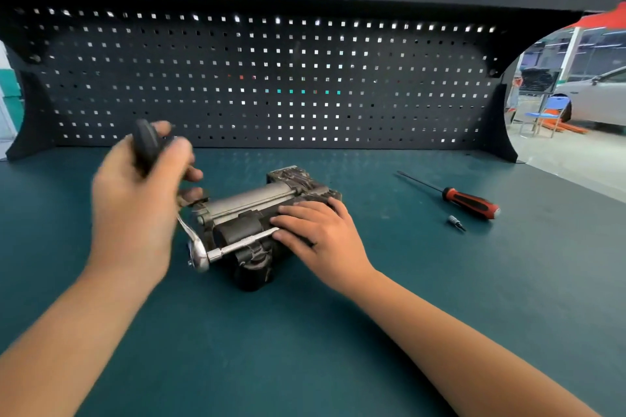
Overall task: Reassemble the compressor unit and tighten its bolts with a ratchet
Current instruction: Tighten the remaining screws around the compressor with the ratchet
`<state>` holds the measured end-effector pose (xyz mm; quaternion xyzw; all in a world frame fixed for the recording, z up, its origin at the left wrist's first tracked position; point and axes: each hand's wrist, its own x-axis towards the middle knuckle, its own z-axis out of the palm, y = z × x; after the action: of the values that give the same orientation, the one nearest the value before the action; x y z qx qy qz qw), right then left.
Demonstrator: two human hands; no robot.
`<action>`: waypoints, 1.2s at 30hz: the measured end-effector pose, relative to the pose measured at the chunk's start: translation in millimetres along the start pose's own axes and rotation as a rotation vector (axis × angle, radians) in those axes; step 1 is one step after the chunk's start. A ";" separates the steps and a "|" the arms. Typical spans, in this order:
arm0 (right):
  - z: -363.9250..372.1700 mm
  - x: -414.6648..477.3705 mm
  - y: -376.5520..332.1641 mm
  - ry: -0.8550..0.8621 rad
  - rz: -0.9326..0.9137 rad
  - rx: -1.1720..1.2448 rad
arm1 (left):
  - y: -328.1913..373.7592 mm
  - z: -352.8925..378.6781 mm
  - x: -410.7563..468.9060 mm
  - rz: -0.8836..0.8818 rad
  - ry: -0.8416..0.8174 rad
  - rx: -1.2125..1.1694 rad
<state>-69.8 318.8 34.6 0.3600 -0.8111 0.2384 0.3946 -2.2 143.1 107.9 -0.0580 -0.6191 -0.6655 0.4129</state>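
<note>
The compressor unit [250, 210], dark metal with a silver cylinder on top, lies on the green bench mat near the middle. My right hand [316, 234] rests flat on its right side, fingers spread over the housing. My left hand [139, 200] is closed around the black grip of the ratchet [198, 252], holding the handle raised and blurred. The ratchet's chrome head sits at the unit's front left, and a long chrome extension bar [242, 244] runs from it along the unit's front toward my right fingers. The bolt itself is hidden.
A red-and-black screwdriver [469, 201] lies on the green mat [305, 332] to the right, with a small socket bit [455, 222] just in front of it. A black pegboard [264, 78] walls the bench's back. A car and a blue chair stand beyond the right edge.
</note>
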 end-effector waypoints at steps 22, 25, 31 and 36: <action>1.6 49.5 50.2 -0.293 0.891 0.659 | -11.9 -3.8 19.5 0.040 -0.205 -0.001; 3.2 50.8 52.0 -0.323 0.902 0.653 | -12.3 -5.4 14.8 0.052 -0.227 -0.058; 4.8 51.9 55.2 -0.296 0.942 0.645 | -13.3 -7.5 9.3 0.080 -0.280 -0.097; 4.0 47.2 57.2 -0.277 0.950 0.646 | -12.7 -4.0 8.3 0.126 -0.356 -0.097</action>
<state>-136.1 333.3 64.7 0.0871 -0.8137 0.5747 0.0053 -13.9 134.3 102.0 -0.2333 -0.6449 -0.6465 0.3344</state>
